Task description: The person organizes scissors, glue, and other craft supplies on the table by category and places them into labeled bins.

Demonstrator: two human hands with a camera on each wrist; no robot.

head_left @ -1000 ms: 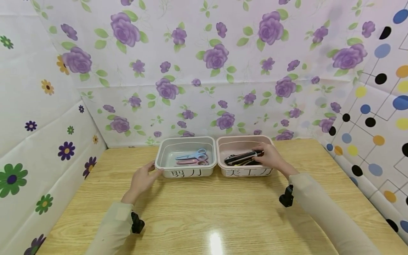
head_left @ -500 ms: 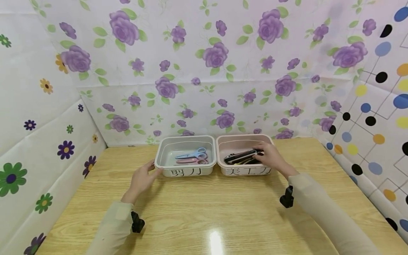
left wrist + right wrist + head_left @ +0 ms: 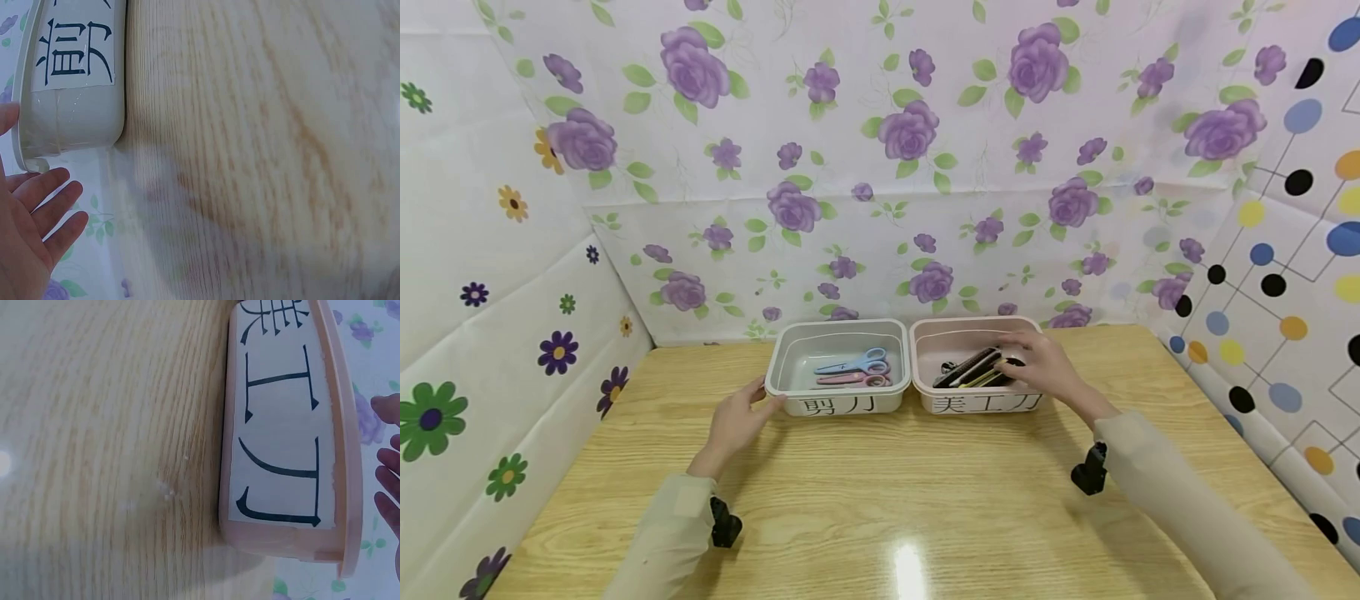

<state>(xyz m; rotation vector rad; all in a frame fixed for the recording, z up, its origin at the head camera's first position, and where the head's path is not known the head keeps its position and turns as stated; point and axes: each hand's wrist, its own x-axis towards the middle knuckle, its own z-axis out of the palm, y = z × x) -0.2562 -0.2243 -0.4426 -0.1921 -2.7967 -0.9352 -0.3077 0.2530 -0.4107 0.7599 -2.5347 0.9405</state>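
On the table, a grey-white plastic bin [image 3: 790, 405] holds blue scissors [image 3: 853, 364] and pink scissors [image 3: 850, 379]. My left hand [image 3: 737, 422] touches its front left corner; in the left wrist view, that hand's fingers [image 3: 53, 206] are spread, with the tips at the rim. Right beside it is a pink bin [image 3: 976, 324] with several utility knives [image 3: 970, 368] lying slanted inside. My right hand [image 3: 1043, 365] hovers over this bin's right end, thumb and fingers apart, close to the knives' ends. The right wrist view shows these fingers [image 3: 389, 481] past the bin's rim, holding nothing.
Both bins have white labels with black Chinese characters, such as the label [image 3: 281, 419] on the pink one. They stand near the back of the wooden table [image 3: 880, 500]. Behind is a flowered cloth wall [image 3: 865, 233], with patterned cloth on both sides.
My right hand has let go of a black utility knife, which now lies more slanted among the others in the pink bin. That hand has drawn slightly right. The left hand stays put.
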